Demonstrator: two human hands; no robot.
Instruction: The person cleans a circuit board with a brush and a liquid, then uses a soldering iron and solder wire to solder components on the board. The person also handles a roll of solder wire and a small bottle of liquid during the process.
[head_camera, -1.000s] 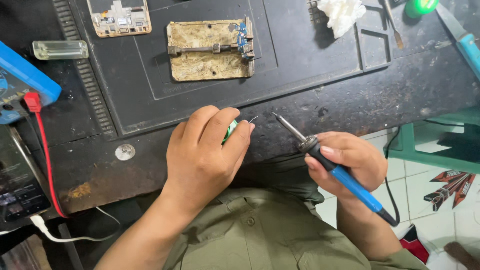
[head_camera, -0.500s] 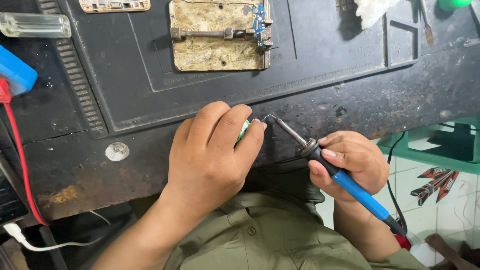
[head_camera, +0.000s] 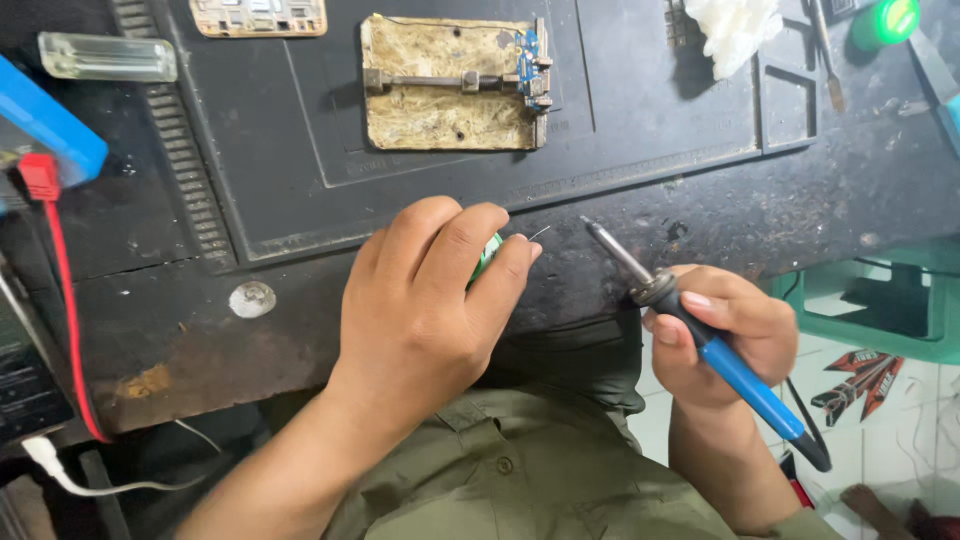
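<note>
My left hand (head_camera: 425, 300) is closed around a small green spool of solder (head_camera: 487, 256), and a thin wire end sticks out past my fingertips over the dark bench edge. My right hand (head_camera: 725, 335) grips a soldering iron with a blue handle (head_camera: 745, 385). Its metal tip (head_camera: 610, 248) points up and left toward the wire end, a short gap away. At the back, on the black work mat (head_camera: 300, 180), lies a worn tan board holder (head_camera: 440, 85) with a small blue circuit board (head_camera: 530, 60) clamped at its right end.
A clear plastic tube (head_camera: 105, 57) and a blue device with a red lead (head_camera: 45, 160) sit at the left. White tissue (head_camera: 730, 30), a green cap (head_camera: 885, 20) and tweezers (head_camera: 825, 50) lie at the back right. A coin-like disc (head_camera: 250, 298) rests near the front edge.
The view has shifted a little. My right hand has drawn the iron's tip slightly back from the wire end, and my left hand still holds the solder in much the same place.
</note>
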